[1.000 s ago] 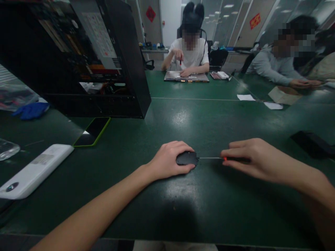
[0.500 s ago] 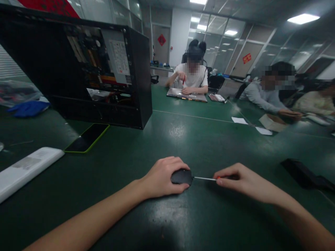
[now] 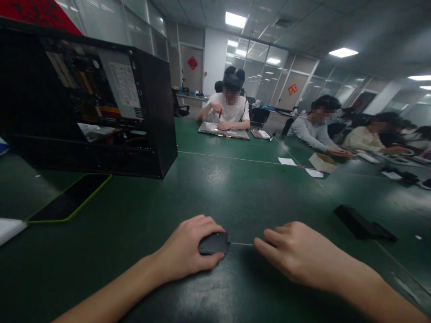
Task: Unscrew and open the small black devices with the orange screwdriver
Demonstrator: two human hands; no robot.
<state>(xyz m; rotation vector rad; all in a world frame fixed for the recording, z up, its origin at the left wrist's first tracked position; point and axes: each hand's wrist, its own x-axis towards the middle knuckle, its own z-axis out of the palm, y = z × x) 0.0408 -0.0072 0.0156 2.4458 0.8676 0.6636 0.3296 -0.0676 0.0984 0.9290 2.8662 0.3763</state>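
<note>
My left hand [image 3: 191, 246] is closed around a small black computer mouse [image 3: 213, 243] on the green table, with the thumb along its near side and the fingers over its far side. A thin metal shaft of a screwdriver [image 3: 240, 244] points at the right end of the mouse, where a small dark bit sticks out. Whether the tip touches the mouse, I cannot tell. My right hand [image 3: 292, 251] is wrapped around the screwdriver's handle, which the fingers hide. The shaft lies roughly level, just above the table.
An open black computer case [image 3: 155, 116] stands at the left, with a phone in a green-edged case [image 3: 70, 197] before it. A white object [image 3: 10, 229] sits at the left edge. A black object [image 3: 363, 222] lies right. Across the green table [image 3: 202, 197], several people are seated.
The view has turned right, so things appear further left. My right hand has rolled over, back now upward, and its fingers cover the reddish handle seen before. My left hand keeps its hold.
</note>
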